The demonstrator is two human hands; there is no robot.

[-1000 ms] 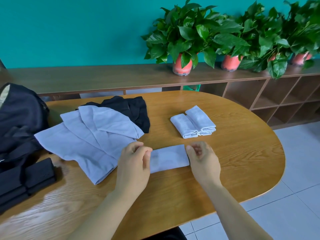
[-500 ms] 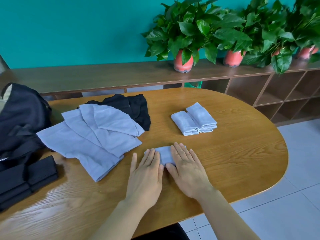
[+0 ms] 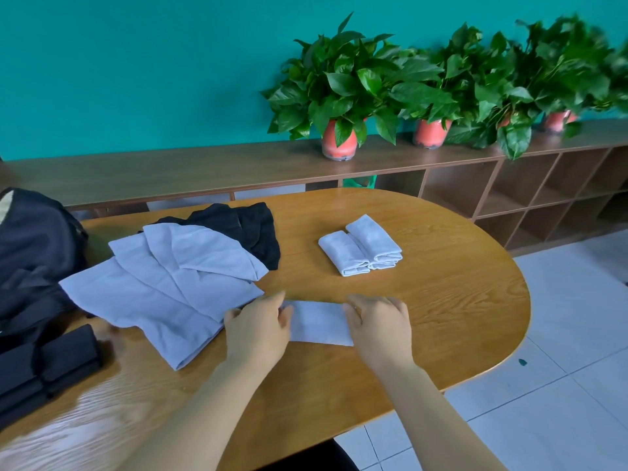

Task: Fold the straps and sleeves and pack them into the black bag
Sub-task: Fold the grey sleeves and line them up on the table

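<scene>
A light grey sleeve lies flat on the wooden table near the front edge. My left hand pinches its left end and my right hand pinches its right end, both with curled fingers. Two folded grey sleeves sit side by side further back. A pile of unfolded grey sleeves lies to the left, partly over black cloth. The black bag stands at the table's left edge. Folded black straps lie in front of it.
A long wooden shelf with open cubbies runs behind the table under a teal wall. Potted plants in red pots stand on it. White tiled floor shows to the right of the table's rounded end.
Half a second ago both hands pressed flat, side by side, on the sleeve. Now they have moved apart to its two ends, and the sleeve lies stretched between them.
</scene>
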